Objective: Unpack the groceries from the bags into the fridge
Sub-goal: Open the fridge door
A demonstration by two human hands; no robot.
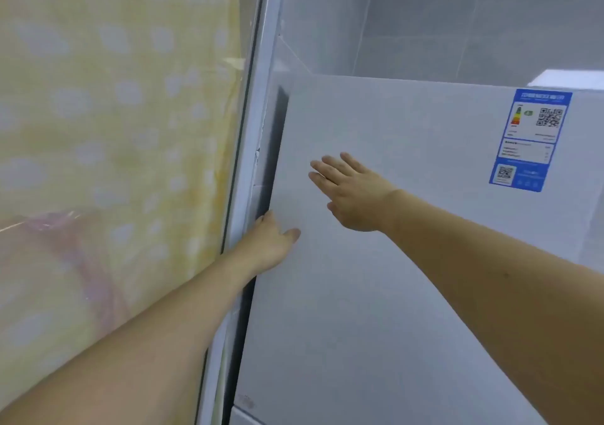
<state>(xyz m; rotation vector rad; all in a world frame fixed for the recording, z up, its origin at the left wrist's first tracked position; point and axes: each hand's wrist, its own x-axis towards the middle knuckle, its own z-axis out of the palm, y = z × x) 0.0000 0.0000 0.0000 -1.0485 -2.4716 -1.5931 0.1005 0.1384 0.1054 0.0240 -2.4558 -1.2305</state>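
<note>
White metal fills most of what we see: the fridge door point(408, 261) stands shut in front of us, with a blue energy label point(531, 138) at about two o'clock on its face. We judge the task to be at its very start or between loads — no bags and no groceries show anywhere, so we cannot tell how much has gone in.

Our left hand point(268, 245) sits at the door's left edge, around nine o'clock on the door, its fingers tucked into the dark gap point(277, 150) beside the frame and curled round the edge, thumb lying on the front. Our right hand point(349, 192) lies near the door's middle with fingers straight and spread, flat against or just off the surface; it holds nothing.

As for what holds what, the fridge is closed and its inside is hidden, so we cannot say what is on its shelves. A yellow spotted curtain point(114, 130) hangs at nine o'clock, behind a pale frame point(251, 130).

Opening the door looks like the step in hand.
</note>
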